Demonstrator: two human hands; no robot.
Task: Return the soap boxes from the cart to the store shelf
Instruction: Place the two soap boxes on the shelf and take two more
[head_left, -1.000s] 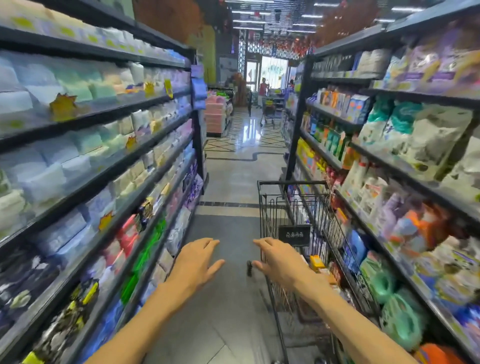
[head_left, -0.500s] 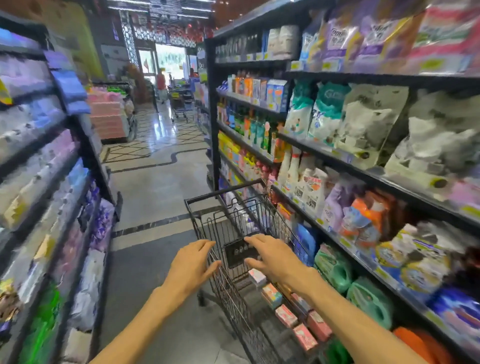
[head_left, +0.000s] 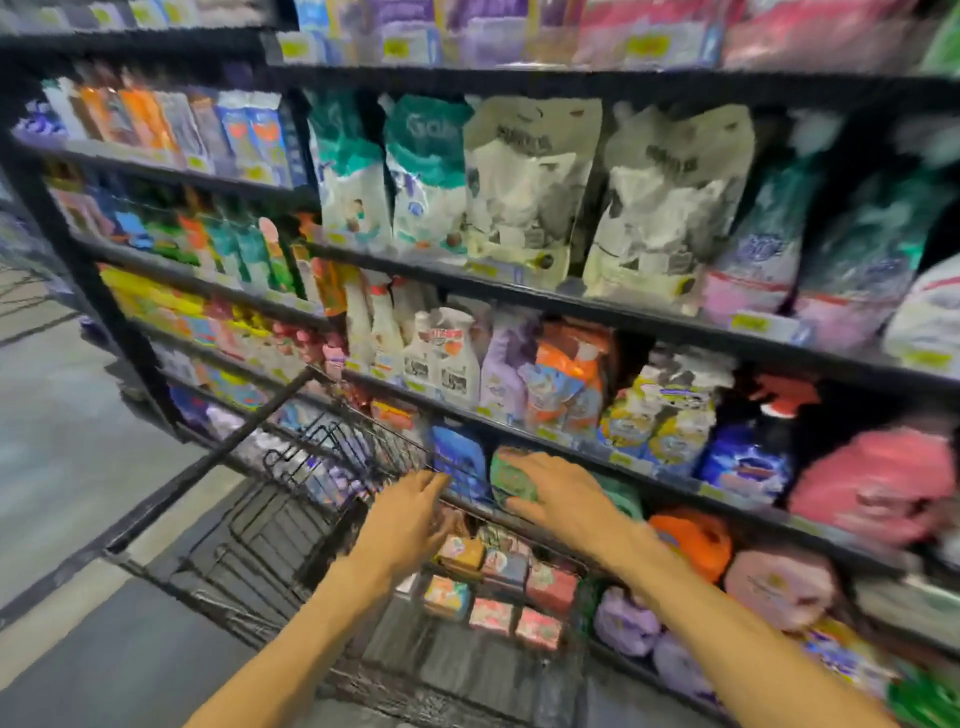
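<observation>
A black wire shopping cart (head_left: 249, 545) stands against the right-hand store shelf (head_left: 571, 312). Several small soap boxes (head_left: 498, 587), pink, orange and blue, lie in rows on the cart's floor near its right side. My left hand (head_left: 402, 522) hovers over the cart just left of the boxes, fingers spread, holding nothing. My right hand (head_left: 558, 493) is above the cart's far rim, fingers apart, palm down, in front of a green pack on the shelf. The picture is blurred by motion.
The shelf holds white and teal refill pouches (head_left: 524, 182), spray bottles (head_left: 415, 343), and pink, orange and purple packs (head_left: 779, 582) low down. Small boxed goods (head_left: 171, 306) fill the shelves at the left. Grey aisle floor (head_left: 62, 467) lies left of the cart.
My view has swung right and down, from the aisle to the shelf and into the cart. Both hands have moved forward over the cart, above the soap boxes.
</observation>
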